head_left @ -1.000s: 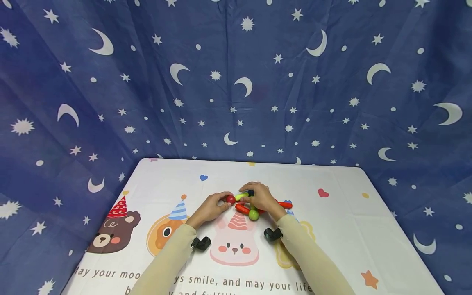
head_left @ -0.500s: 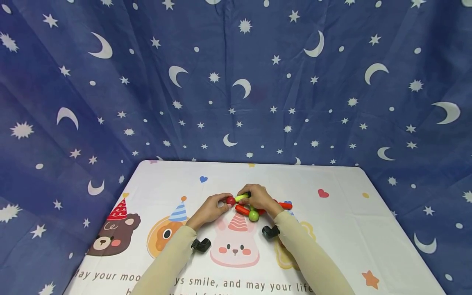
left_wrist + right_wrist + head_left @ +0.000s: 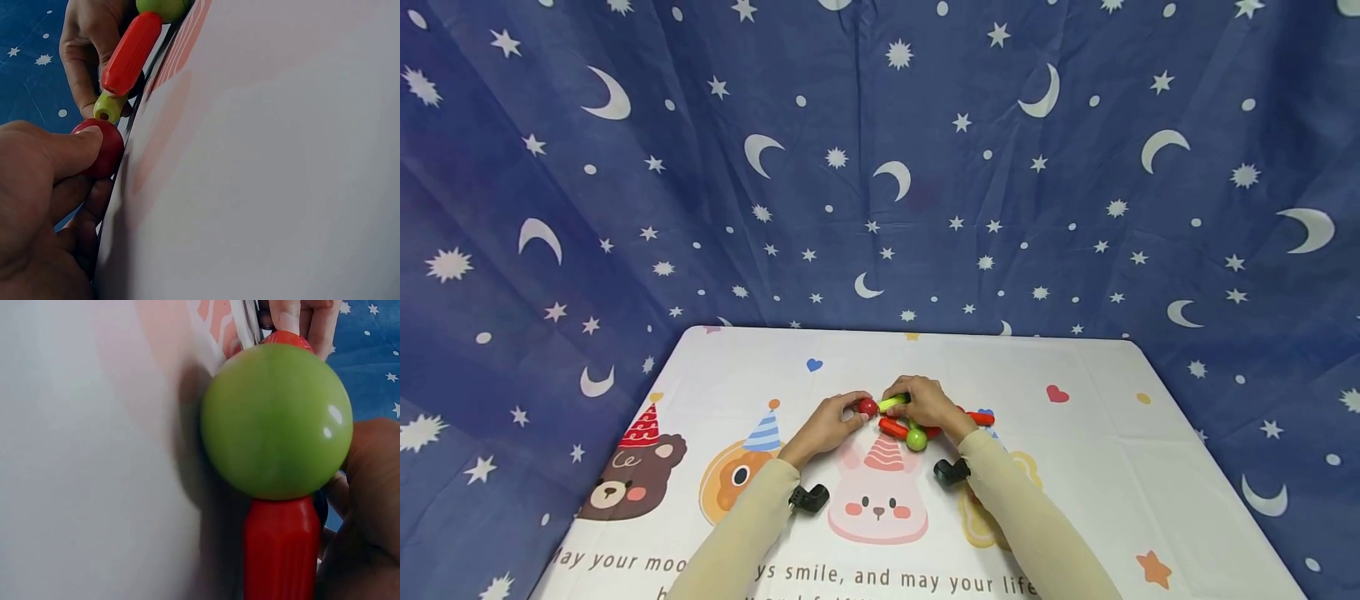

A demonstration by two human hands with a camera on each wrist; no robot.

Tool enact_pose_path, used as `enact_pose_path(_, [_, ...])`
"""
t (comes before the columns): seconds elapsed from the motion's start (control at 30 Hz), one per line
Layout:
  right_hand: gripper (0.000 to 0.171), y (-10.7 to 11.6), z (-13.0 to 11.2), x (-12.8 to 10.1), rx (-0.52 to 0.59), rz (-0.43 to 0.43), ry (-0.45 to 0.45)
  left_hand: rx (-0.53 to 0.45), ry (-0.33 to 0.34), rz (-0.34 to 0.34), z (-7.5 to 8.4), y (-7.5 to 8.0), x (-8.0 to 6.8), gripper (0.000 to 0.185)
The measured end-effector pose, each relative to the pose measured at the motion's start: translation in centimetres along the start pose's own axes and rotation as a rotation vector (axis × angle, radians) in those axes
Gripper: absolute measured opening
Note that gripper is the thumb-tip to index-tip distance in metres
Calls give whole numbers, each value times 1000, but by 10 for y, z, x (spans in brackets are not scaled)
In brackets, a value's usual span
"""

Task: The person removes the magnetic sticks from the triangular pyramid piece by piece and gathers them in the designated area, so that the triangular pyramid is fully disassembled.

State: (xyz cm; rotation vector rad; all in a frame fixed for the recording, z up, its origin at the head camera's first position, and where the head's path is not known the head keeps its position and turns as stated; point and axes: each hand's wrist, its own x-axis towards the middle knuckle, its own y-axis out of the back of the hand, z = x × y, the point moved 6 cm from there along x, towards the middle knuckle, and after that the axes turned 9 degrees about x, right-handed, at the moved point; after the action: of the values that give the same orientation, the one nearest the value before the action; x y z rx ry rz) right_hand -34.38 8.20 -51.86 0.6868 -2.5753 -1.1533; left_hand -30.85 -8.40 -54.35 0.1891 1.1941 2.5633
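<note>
My left hand (image 3: 829, 422) pinches a red ball (image 3: 867, 407) between thumb and fingers. My right hand (image 3: 927, 403) holds a yellow-green rod (image 3: 892, 402) whose end faces the ball. In the left wrist view, a hole shows in the end of this rod (image 3: 109, 107), right by the red ball (image 3: 107, 153); whether they touch I cannot tell. A dark piece at the rod's other end is mostly covered by the right fingers. Just nearer lie a red ribbed rod (image 3: 892, 427) and a green ball (image 3: 916, 439), which seem joined.
Another red rod (image 3: 981, 418) pokes out beyond the right wrist. The pieces lie on a white tabletop cloth (image 3: 1075, 467) printed with cartoon animals and lettering. A blue curtain (image 3: 820, 208) with moons and stars hangs behind. Each wrist wears a small black camera (image 3: 809, 498).
The right hand has shifted slightly and its fingers now cover most of the dark piece on the yellow-green rod. The red ball has moved a touch left. The nearer pieces stay put.
</note>
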Motion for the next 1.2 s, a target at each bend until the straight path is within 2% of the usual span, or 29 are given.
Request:
enact_pose_path(0.2, [17,-1,4,-1,35,6,-29,-1,4,13,-1,0,1,39])
enact_pose_path(0.33, [19,-2,7,-1,55,24,-53,-5,-17,23,1,2,1,38])
enact_pose_path(0.57, [19,-2,6,-1,86,18,-33,-3,-35,33,5,7,3,35])
enact_pose_path(0.8, [19,2,3,-1,80,7,2,-12,26,99,-2,17,7,34])
enact_pose_path(1.0, [20,2,6,-1,73,5,-36,-32,54,123,-9,26,12,36])
enact_pose_path(1.2, [20,1,8,-1,76,11,-51,-29,68,184,-19,38,20,37])
